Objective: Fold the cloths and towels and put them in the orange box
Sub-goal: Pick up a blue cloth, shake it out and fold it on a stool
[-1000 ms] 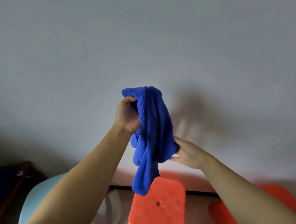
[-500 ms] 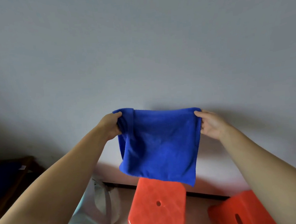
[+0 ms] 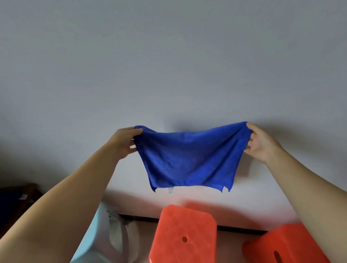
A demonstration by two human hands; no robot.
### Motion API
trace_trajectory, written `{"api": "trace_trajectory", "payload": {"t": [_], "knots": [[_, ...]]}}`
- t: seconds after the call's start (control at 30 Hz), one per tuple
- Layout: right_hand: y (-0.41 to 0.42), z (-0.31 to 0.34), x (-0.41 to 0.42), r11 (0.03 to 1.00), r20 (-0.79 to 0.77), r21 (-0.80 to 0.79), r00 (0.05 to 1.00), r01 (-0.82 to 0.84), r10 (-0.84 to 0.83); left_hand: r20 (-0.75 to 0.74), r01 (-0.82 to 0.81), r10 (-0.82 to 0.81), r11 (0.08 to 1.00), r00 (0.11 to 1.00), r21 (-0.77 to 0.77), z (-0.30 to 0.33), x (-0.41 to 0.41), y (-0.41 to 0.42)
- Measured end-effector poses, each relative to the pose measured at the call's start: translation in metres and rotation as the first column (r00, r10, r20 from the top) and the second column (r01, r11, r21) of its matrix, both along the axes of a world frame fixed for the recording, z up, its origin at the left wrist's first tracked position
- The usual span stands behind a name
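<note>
Blue microfibre: the cloth (image 3: 193,160) is now stretched wide and held up in the air, where a second earlier it hung bunched from one fist and half a second earlier it was only partly opened. Left of the cloth, a pale stool (image 3: 102,245) is seen low down. The cloth's upper left corner is pinched by the left hand (image 3: 124,142), thumb on top, fingers curled behind. The top edge sags slightly between the two grips; the lower edge hangs free, with a small tag showing below it. Under the cloth, well apart from it, an orange stool (image 3: 182,239) with a centre hole is seen. The cloth's upper right corner is pinched by the right hand (image 3: 260,141), fingers curled round the hem. Below and right of the cloth, an orange box (image 3: 283,247) with a slot is seen, only partly in frame.

Judged: the shake-out is done and the cloth is squared, ready for a first fold; nothing folded yet, nothing placed in the box.
</note>
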State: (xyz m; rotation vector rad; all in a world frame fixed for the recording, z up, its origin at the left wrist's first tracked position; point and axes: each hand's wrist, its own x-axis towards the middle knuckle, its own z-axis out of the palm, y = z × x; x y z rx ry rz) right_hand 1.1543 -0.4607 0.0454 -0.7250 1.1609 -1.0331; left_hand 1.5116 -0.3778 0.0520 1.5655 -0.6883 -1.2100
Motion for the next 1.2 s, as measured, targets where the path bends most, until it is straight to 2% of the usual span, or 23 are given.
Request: {"api": "trace_trajectory", "payload": {"t": [0.13, 0.3, 0.53, 0.63, 0.73, 0.8, 0.83, 0.9, 0.97, 1.1, 1.2], "knots": [[0.001, 0.002, -0.004, 0.999, -0.023, 0.047, 1.0, 0.011, -0.009, 0.057, 0.029, -0.028, 0.999, 0.998, -0.028, 0.006, 0.002, -0.001], [0.012, -0.002, -0.003, 0.964, -0.142, 0.241, 0.979, -0.108, 0.145, 0.076, -0.018, 0.023, 0.998, 0.997, -0.066, 0.008, -0.002, 0.0], [0.019, -0.015, 0.0, 0.966, -0.035, 0.255, 0.998, -0.04, 0.051, -0.021, -0.103, 0.101, 0.992, 0.995, -0.08, 0.011, 0.0, 0.005], [0.018, -0.019, 0.006, 0.976, -0.009, 0.2, 0.996, -0.086, 0.089, -0.037, -0.111, 0.108, 0.99, 0.993, -0.082, 0.009, -0.001, 0.007], [0.015, -0.016, 0.007, 0.994, -0.039, 0.1, 0.998, -0.038, 0.042, -0.08, -0.142, 0.135, 0.986, 0.988, -0.082, 0.004, -0.001, 0.008], [0.012, -0.013, 0.004, 1.0, -0.128, -0.002, 0.992, -0.019, 0.019, -0.121, -0.197, 0.187, 0.977, 0.975, -0.082, 0.001, 0.0, 0.009], [0.011, -0.011, 0.002, 0.998, -0.221, -0.064, 0.975, -0.021, 0.006, -0.139, -0.231, 0.219, 0.969, 0.966, -0.084, -0.001, 0.0, 0.009], [0.01, -0.008, -0.001, 0.98, -0.44, -0.188, 0.898, -0.062, -0.028, -0.149, -0.291, 0.275, 0.952, 0.95, -0.092, -0.005, 0.004, 0.009], [0.007, -0.007, -0.004, 0.95, -0.567, -0.288, 0.821, -0.122, -0.066, -0.173, -0.332, 0.311, 0.937, 0.935, -0.112, -0.008, 0.006, 0.008], [0.001, -0.006, -0.001, 0.932, -0.649, -0.328, 0.754, -0.157, -0.101, -0.344, -0.412, 0.34, 0.896, 0.875, -0.163, -0.011, 0.004, 0.006], [-0.004, -0.006, 0.0, 0.943, -0.626, -0.309, 0.773, -0.124, -0.103, -0.459, -0.442, 0.322, 0.878, 0.828, -0.182, -0.014, 0.001, 0.004]]}}
